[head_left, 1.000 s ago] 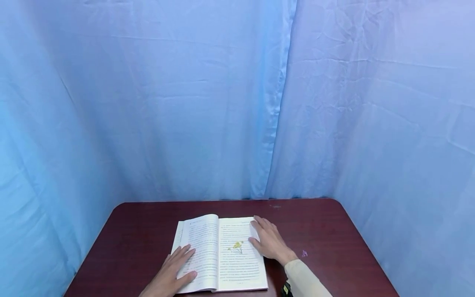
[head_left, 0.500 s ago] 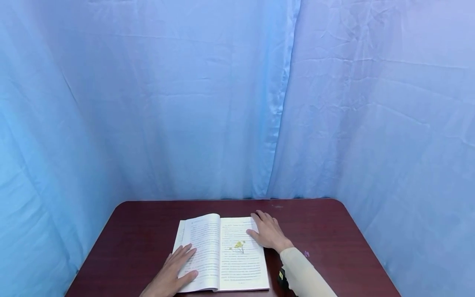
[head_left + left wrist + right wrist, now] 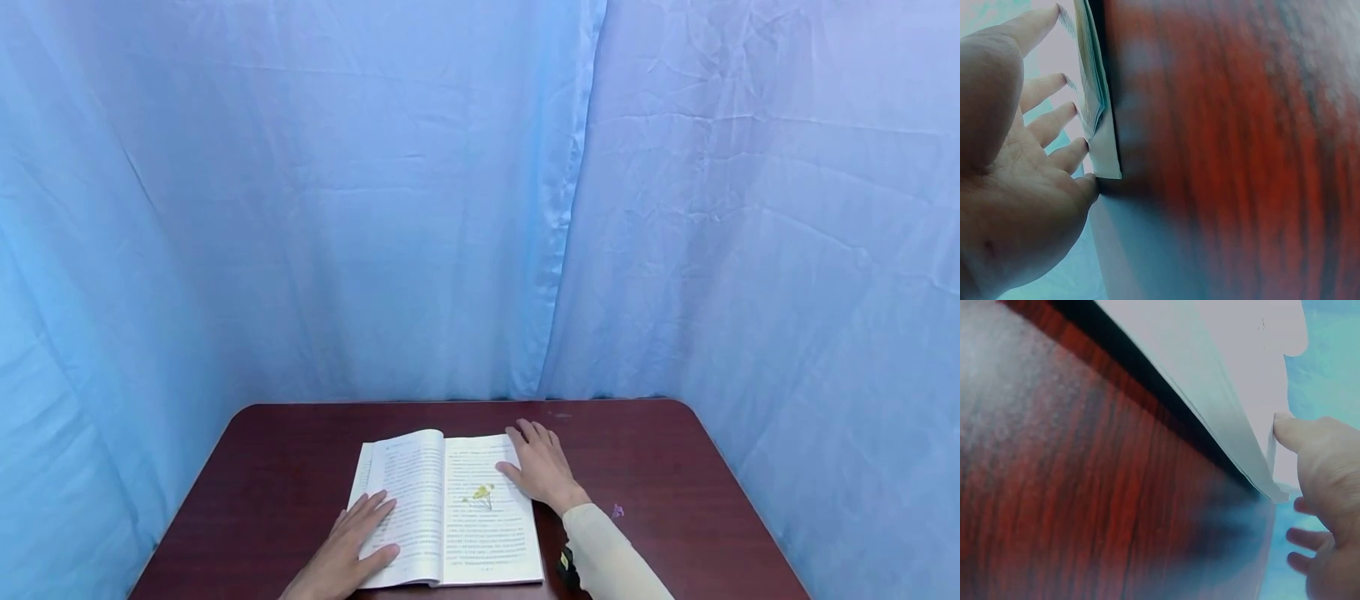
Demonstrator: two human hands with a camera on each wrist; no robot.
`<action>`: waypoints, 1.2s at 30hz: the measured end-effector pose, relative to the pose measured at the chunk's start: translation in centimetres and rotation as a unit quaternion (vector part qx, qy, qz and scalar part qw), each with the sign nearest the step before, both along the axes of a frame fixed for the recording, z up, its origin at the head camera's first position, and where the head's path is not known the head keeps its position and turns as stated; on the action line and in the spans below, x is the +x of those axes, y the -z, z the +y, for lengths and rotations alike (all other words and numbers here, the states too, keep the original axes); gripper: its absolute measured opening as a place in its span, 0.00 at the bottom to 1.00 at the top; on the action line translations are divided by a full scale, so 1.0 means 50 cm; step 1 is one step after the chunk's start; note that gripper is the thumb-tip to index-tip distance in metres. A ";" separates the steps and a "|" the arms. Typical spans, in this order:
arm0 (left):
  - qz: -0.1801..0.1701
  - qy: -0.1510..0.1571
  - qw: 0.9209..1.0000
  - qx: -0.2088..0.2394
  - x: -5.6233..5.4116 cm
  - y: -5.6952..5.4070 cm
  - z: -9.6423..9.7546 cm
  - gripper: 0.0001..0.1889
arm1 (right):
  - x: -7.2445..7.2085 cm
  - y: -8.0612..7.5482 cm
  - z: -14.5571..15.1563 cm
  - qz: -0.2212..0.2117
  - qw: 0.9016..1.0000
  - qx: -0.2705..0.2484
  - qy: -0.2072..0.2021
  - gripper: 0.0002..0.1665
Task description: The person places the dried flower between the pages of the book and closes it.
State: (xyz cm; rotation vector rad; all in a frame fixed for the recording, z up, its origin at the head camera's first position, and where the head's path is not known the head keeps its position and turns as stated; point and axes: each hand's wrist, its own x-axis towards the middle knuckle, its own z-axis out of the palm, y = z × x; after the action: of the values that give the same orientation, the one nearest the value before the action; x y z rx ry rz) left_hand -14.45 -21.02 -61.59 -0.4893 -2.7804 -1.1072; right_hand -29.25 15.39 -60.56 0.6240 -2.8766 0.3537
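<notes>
An open book (image 3: 487, 542) lies on the dark red table, its left page bulging near the spine. On the right page sits a small yellow flower (image 3: 482, 493) with thin stems. My left hand (image 3: 348, 546) rests on the left page with fingers spread; in the left wrist view its fingertips (image 3: 1067, 80) touch the paper beside the page edges. At the book's far right corner is my right hand (image 3: 543, 467). Its thumb (image 3: 1288, 431) touches the page at the edge in the right wrist view, while the other fingers extend past the corner, apart from the thumb.
A small purple flower (image 3: 617, 511) lies on the table (image 3: 675, 475) right of my forearm. Below the right sleeve, a black object (image 3: 567, 568) with a yellow patch shows partly. Blue curtains (image 3: 375, 208) hang behind and on both sides.
My right hand has slid slightly away from me along the book's right edge, toward its far corner. The left hand, the book and both flowers stay put.
</notes>
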 end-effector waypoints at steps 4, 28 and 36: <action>-0.002 0.000 1.000 0.000 -0.001 0.001 -0.001 0.34 | -0.004 0.007 0.000 0.097 0.995 -0.019 -0.028 0.29; -0.073 0.010 0.997 0.013 -0.003 -0.009 -0.005 0.36 | -0.019 0.009 -0.004 0.234 0.969 -0.050 -0.068 0.05; -0.094 0.009 0.995 0.018 -0.008 -0.002 -0.005 0.36 | -0.026 0.012 -0.005 0.299 0.949 -0.069 -0.078 0.17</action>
State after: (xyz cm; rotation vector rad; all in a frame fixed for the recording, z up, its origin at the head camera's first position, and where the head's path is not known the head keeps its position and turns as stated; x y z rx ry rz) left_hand -14.87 -21.26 -61.49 -0.4263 -2.9131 -1.2674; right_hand -30.53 15.13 -61.18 0.7755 -2.2137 0.3158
